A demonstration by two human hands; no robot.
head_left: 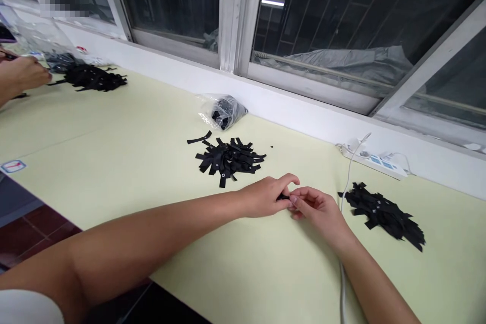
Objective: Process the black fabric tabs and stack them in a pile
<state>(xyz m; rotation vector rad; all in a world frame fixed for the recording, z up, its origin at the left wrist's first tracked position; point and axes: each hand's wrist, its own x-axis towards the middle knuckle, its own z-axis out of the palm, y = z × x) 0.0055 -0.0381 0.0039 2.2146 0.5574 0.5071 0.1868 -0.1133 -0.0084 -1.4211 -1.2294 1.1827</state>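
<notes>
My left hand (269,196) and my right hand (314,206) meet over the pale yellow table (159,177). Between them shows a small piece of black strip (283,197), pinched in my left thumb and fingers. The right thumb and forefinger are closed at its end; most of the strip is hidden. Just beyond my left hand lies a pile of short black fabric strips (231,159), some with small light marks or rings. To the right of my right hand is a second pile of black strips (383,215).
A clear plastic bag (224,111) with black pieces stands by the wall. A white power strip (374,159) lies at right, its cable (342,283) running past my right arm. At far left, another person's hand (25,77) is near more black strips (93,78).
</notes>
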